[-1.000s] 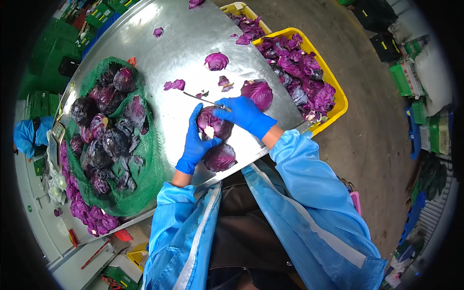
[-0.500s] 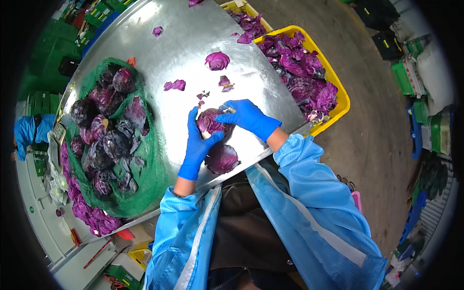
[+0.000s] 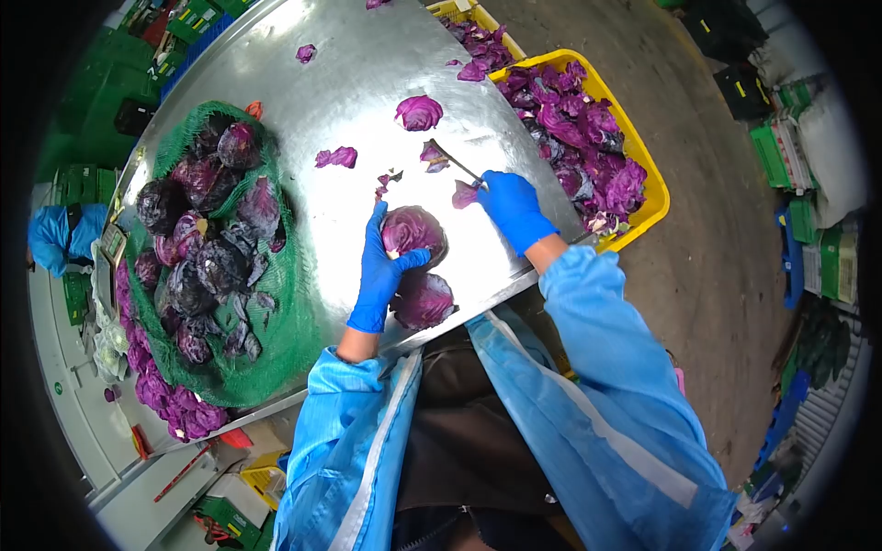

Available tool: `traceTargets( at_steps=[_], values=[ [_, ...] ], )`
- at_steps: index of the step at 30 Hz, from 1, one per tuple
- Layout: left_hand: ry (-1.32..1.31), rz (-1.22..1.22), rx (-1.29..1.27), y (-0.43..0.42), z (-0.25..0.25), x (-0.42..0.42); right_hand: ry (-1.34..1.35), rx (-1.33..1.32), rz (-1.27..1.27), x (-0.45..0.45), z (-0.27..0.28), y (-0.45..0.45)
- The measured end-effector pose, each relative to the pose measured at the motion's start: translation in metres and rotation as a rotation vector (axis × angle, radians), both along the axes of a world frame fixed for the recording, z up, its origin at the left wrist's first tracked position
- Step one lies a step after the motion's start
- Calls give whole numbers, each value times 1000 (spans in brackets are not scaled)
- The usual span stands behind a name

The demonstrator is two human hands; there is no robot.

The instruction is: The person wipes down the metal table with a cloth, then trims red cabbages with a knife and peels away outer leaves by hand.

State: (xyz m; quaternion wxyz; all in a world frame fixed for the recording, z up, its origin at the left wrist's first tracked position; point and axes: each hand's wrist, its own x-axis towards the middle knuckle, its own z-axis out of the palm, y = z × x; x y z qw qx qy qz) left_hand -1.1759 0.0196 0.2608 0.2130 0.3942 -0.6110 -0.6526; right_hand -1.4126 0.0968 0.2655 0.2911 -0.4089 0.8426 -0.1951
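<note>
My left hand (image 3: pixel 381 266), in a blue glove, is wrapped round the near left side of a red cabbage (image 3: pixel 415 230) on the metal table. My right hand (image 3: pixel 514 211), also gloved, is closed round a knife (image 3: pixel 457 161), its thin dark blade pointing away to the upper left. Beside the right fingers is a small purple leaf piece (image 3: pixel 465 195); whether the hand pinches it I cannot tell. A loose cabbage leaf (image 3: pixel 424 301) lies just below the cabbage, by the table's near edge. Beyond the hands lie another leaf (image 3: pixel 419 113) and several scraps.
On the left of the metal table (image 3: pixel 322 83), a green net bag (image 3: pixel 276 363) lies opened under several dark red cabbages (image 3: pixel 207 184). A yellow crate (image 3: pixel 657 197) full of purple leaves stands at the right edge, with another yellow crate (image 3: pixel 491 20) behind. A person in blue (image 3: pixel 69 239) is at far left.
My right hand has left the cabbage and moved right, and the knife blade and a leaf piece now show by it. My left hand stays on the cabbage.
</note>
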Motion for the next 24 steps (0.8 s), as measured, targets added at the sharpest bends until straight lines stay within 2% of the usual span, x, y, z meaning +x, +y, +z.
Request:
traceTargets(
  at_steps=[2,4,5,6,8,10,11,12,13,15,17,18,20,21,22,24],
  values=[
    [-35,-6,-4,0,-3,-1,81,-15,28,11,-4,4],
    [-27,-141,-169,0,15,-17,-110,-519,24,42,19,4],
    [-16,-124,-222,3,16,-21,-126,-383,99,49,30,3],
    [16,-50,-38,10,23,-23,-145,-245,171,54,36,4],
    [-140,69,-215,16,3,-14,-106,-302,174,52,32,7],
    [-83,50,-198,17,-6,-10,-190,-278,110,47,25,14],
    [-25,32,-180,20,-7,-10,-484,-395,36,44,19,20],
    [-21,34,-179,20,-5,-10,-146,-204,43,33,5,18],
    [-34,-13,-221,17,0,-11,-60,-192,30,18,-18,30],
    [-94,-85,-301,11,7,-10,34,-190,27,3,-14,35],
    [-96,-133,-343,8,15,-16,8,-420,-23,2,3,42],
    [-98,-197,-389,6,17,-19,-137,-593,-5,15,30,33],
    [-78,-281,-458,5,18,-27,-303,-639,72,32,27,19],
    [-78,-149,-485,9,21,-27,-159,-511,172,30,15,20],
    [-78,-18,-514,11,23,-24,-159,-514,170,29,3,22],
    [3,52,-349,20,9,-13,-265,-405,-65,27,-1,31]
  ],
)
